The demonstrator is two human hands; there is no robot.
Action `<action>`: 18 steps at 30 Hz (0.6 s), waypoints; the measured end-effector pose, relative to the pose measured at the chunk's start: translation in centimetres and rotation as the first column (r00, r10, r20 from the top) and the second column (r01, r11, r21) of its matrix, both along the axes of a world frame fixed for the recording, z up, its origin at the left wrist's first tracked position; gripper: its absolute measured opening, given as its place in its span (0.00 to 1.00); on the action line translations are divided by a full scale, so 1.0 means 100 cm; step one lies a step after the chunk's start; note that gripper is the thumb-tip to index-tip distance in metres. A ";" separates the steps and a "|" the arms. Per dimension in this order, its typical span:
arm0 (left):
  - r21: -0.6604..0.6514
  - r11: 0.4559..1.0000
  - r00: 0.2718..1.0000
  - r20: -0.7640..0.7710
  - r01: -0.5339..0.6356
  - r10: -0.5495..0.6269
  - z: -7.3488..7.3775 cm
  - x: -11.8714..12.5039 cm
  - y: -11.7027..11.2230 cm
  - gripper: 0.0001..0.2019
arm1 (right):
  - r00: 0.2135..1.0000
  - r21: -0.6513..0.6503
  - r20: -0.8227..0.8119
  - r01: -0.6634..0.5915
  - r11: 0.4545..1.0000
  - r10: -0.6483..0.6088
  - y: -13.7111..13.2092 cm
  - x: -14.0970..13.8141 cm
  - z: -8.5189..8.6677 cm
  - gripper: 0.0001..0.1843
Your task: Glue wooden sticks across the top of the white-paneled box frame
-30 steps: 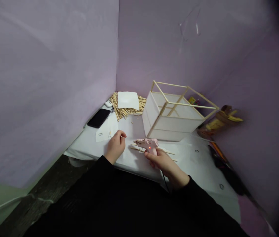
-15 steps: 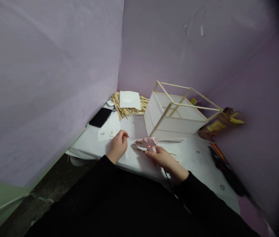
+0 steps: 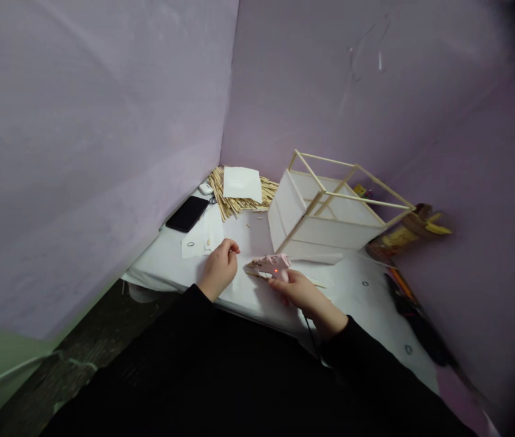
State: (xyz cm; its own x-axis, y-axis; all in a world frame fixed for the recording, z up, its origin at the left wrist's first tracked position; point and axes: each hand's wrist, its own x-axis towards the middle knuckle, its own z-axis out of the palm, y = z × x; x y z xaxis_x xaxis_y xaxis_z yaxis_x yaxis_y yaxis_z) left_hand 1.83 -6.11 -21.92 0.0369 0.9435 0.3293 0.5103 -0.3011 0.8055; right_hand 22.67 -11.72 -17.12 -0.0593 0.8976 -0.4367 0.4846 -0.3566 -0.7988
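Note:
My right hand (image 3: pixel 300 292) grips a pink glue gun (image 3: pixel 272 264) with a small red light, its nozzle pointing left over thin wooden sticks (image 3: pixel 316 283) lying on the white table cover (image 3: pixel 166 270). My left hand (image 3: pixel 219 267) rests on the cover just left of the nozzle, fingers pinched together on something too small to make out. Behind the gun stands a box-shaped frame of wooden sticks with white paper walls (image 3: pixel 325 212).
A heap of wooden sticks (image 3: pixel 234 203) with a white sheet (image 3: pixel 242 182) on it lies in the back corner. A black phone (image 3: pixel 187 213) and a paper scrap (image 3: pixel 200 241) sit at the left. Dark tools (image 3: pixel 415 315) and a yellow-brown object (image 3: pixel 410 230) lie at the right, by purple walls.
My left hand has slid a little to the right, nearer the gun's nozzle. The view has drifted slightly; the right hand and gun stay put.

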 end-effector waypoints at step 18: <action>0.010 1.000 1.000 0.004 0.006 -0.006 -0.001 0.000 0.000 0.09 | 0.999 0.050 -0.049 0.012 0.999 -0.010 0.001 0.014 -0.023 0.16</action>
State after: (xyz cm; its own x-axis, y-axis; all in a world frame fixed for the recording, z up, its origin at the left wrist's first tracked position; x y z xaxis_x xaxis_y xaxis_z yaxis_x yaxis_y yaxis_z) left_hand 1.79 -6.12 -22.06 0.0407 0.9400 0.3387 0.5053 -0.3118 0.8047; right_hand 24.10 -11.58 -19.39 -0.0695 0.9190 -0.3880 0.4411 -0.3206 -0.8382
